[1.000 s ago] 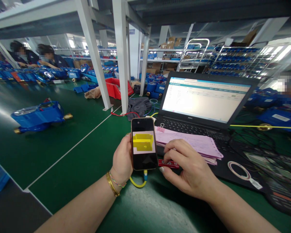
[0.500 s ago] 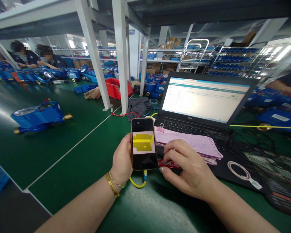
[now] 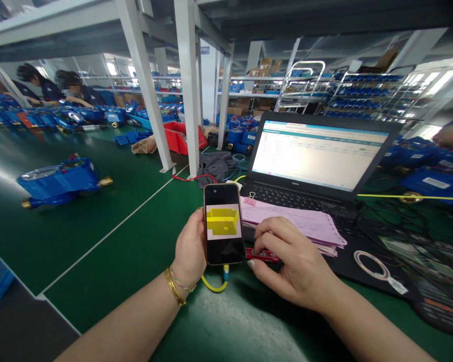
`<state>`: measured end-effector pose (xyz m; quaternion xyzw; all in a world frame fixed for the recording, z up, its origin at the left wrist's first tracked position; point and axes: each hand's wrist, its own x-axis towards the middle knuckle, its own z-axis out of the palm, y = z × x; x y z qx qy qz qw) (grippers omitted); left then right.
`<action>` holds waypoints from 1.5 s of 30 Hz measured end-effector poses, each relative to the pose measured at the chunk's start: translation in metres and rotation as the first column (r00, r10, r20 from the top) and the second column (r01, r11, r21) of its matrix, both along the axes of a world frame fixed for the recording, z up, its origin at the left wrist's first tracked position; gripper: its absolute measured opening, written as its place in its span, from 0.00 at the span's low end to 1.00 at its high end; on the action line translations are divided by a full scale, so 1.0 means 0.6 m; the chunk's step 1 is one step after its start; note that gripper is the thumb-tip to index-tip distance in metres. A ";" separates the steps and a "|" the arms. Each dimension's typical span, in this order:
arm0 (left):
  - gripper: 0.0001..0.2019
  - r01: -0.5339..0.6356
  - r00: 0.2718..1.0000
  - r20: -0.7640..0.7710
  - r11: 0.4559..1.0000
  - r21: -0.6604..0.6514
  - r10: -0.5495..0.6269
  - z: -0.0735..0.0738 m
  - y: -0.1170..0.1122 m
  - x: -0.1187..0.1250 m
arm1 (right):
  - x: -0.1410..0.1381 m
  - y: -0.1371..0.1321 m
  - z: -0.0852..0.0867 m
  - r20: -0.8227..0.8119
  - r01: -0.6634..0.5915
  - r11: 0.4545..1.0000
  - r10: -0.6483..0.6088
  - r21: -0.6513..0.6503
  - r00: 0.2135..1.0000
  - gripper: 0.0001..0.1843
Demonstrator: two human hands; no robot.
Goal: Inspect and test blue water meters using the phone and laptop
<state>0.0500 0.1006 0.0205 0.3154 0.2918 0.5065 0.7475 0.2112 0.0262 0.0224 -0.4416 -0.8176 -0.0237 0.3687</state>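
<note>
My left hand (image 3: 191,245) is closed around the left side of a smartphone (image 3: 223,251), held upright above the green table. On its screen is a picture of a yellow box-like part, and a yellow cable (image 3: 216,288) runs from its lower end. My right hand (image 3: 292,259) hovers to the right of the phone, fingers bent and apart, with nothing seen in it. Partly behind those fingers lies a red object with white lettering (image 3: 262,255). A clipped stack of pink papers (image 3: 298,221) rests on the front of the open laptop (image 3: 313,156).
A blue meter-like unit with brass ends (image 3: 60,180) lies at the left. Grey posts (image 3: 189,90) rise from the table beside a red bin (image 3: 179,138). A coiled cable (image 3: 372,265) and black wires sit at the right. Co-workers (image 3: 73,88) are at the back left.
My hands and the phone stay in place. At the back left the co-workers have shifted a little, and a person's arm at the right edge has moved.
</note>
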 end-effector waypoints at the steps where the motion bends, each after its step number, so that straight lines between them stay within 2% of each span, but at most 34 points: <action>1: 0.16 0.003 1.000 -0.001 1.000 0.001 -0.003 0.001 0.000 0.000 | 0.000 0.000 0.000 0.000 -0.001 1.000 0.001 0.002 1.000 0.02; 29: 0.15 -0.003 1.000 -0.012 1.000 -0.008 0.003 0.003 -0.002 0.000 | -0.001 0.000 0.000 0.002 0.000 1.000 0.000 -0.014 1.000 0.02; 45: 0.16 0.021 1.000 0.013 1.000 0.018 -0.021 -0.005 0.002 0.000 | 0.000 0.001 0.000 0.000 -0.035 0.999 0.035 -0.007 0.999 0.05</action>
